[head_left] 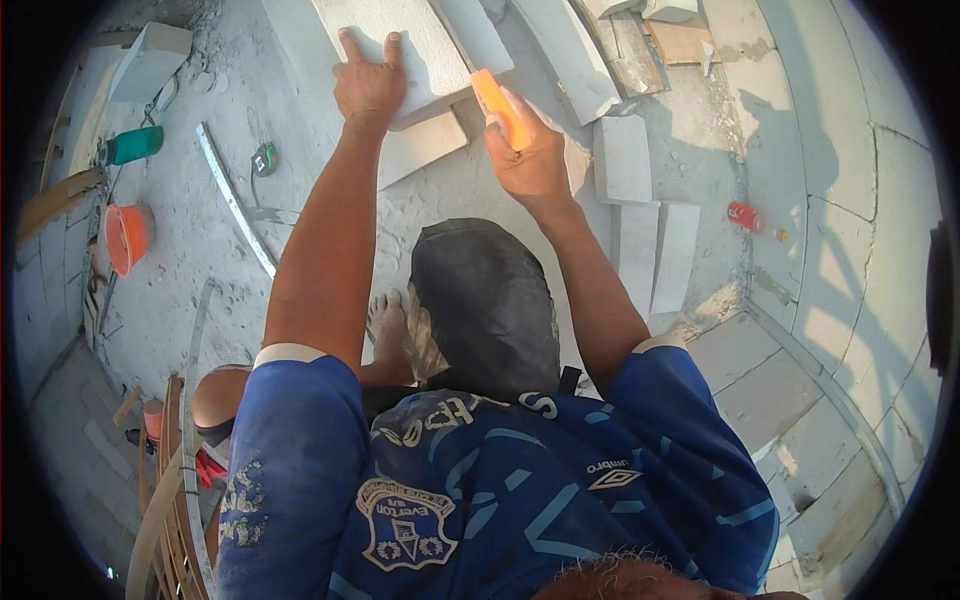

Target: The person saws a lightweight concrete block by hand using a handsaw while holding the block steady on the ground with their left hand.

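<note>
My left hand (369, 84) presses down on a white aerated concrete block (424, 45), thumb and forefinger spread on its top face. An orange-handled hand saw (501, 111) is gripped in my right hand (529, 154) at the block's right side. Its thin blade is seen nearly edge-on, running away from me along the block's right edge; how deep it sits cannot be told. Under the near end of the block lies another pale block (424, 146). A further pale block (480, 34) shows just right of the blade.
White blocks (622, 157) lie on the right, near a block wall (840, 172) and a red-labelled bottle (744, 216). Leftward are a metal straightedge (232, 199), a tape measure (264, 160), an orange bucket (127, 238) and a green bottle (135, 145). My bare foot (388, 326) is below.
</note>
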### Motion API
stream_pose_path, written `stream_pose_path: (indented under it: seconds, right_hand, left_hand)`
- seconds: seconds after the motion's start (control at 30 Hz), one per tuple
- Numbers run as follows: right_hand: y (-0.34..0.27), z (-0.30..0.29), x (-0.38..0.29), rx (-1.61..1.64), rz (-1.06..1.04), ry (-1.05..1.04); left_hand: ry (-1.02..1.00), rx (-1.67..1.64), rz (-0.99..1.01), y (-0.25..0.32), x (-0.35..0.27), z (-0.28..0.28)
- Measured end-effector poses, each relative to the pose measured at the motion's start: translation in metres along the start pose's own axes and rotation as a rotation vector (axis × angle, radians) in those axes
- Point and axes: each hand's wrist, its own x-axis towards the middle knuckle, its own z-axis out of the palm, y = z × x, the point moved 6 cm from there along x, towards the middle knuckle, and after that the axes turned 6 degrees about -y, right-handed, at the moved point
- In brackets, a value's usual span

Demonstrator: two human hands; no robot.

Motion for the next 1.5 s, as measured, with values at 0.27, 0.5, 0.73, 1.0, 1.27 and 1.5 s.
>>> stream_pose_path:
  seconds: [0.27,0.5,0.73,1.0,1.27,1.5]
  right_hand:
    - [-0.015,0.013,0.041,-0.114,0.039,-0.049]
    - [-0.004,-0.007,-0.055,-0.098,-0.218,0.079]
    - [-0.005,0.006,0.028,-0.068,0.001,-0.038]
    - [0.004,-0.009,-0.033,0.072,-0.142,0.075]
    - [-0.018,0.011,0.057,-0.026,-0.067,0.041]
    - [-0.004,-0.006,-0.021,-0.027,-0.133,0.068]
  left_hand:
    - [0.0,0.001,0.012,0.014,0.002,-0.005]
    - [-0.004,-0.007,-0.021,0.003,0.001,-0.012]
    - [0.0,-0.024,0.007,0.018,-0.008,-0.01]
    - [0.015,-0.006,0.005,0.013,0.002,-0.015]
    - [-0.007,-0.06,-0.012,0.016,-0.007,-0.017]
    - [-0.008,-0.022,-0.02,0.015,-0.001,-0.008]
